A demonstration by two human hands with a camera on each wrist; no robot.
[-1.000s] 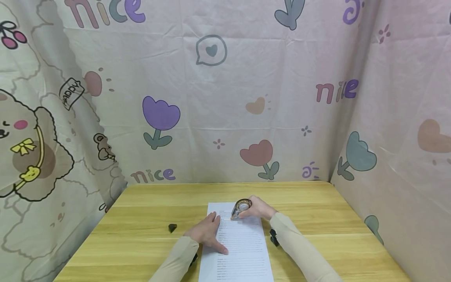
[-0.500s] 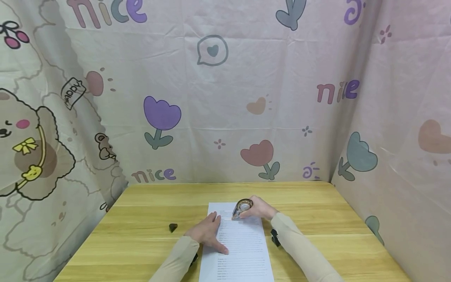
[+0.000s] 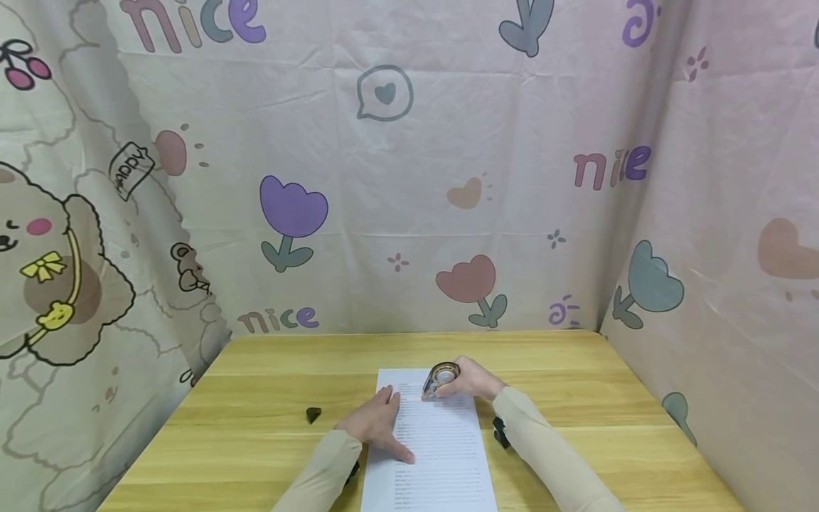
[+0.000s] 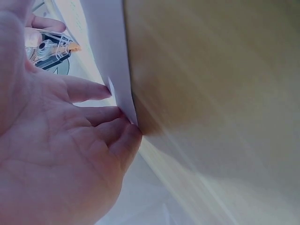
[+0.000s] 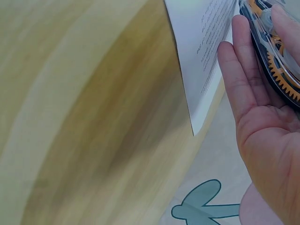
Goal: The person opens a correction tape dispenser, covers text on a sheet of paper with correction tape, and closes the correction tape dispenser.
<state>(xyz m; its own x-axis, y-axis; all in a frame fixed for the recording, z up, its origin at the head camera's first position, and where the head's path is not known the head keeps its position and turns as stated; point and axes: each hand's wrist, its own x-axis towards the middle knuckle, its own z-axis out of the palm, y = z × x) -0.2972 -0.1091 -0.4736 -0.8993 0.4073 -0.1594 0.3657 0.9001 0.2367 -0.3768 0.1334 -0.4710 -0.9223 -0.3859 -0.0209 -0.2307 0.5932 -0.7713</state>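
Observation:
A printed sheet of paper [image 3: 441,448] lies lengthwise on the wooden table. My left hand [image 3: 377,423] rests on its left side with the fingers spread; the left wrist view shows the fingertips [image 4: 126,133] touching the paper's edge. In my right hand [image 3: 473,377] I hold a correction tape dispenser [image 3: 441,377], clear and dark with orange gears [image 5: 281,75] visible in the right wrist view. Thumb and fingers pinch it from both sides. Its tip points down at the upper lines of text and appears to meet the paper.
A small dark cap-like piece [image 3: 313,414] lies on the wooden table [image 3: 256,384], left of my left hand. A patterned cloth [image 3: 384,178] hangs behind the table and along both sides.
The dispenser's tip has shifted very slightly to the right along the text. My left hand stays in place on the paper.

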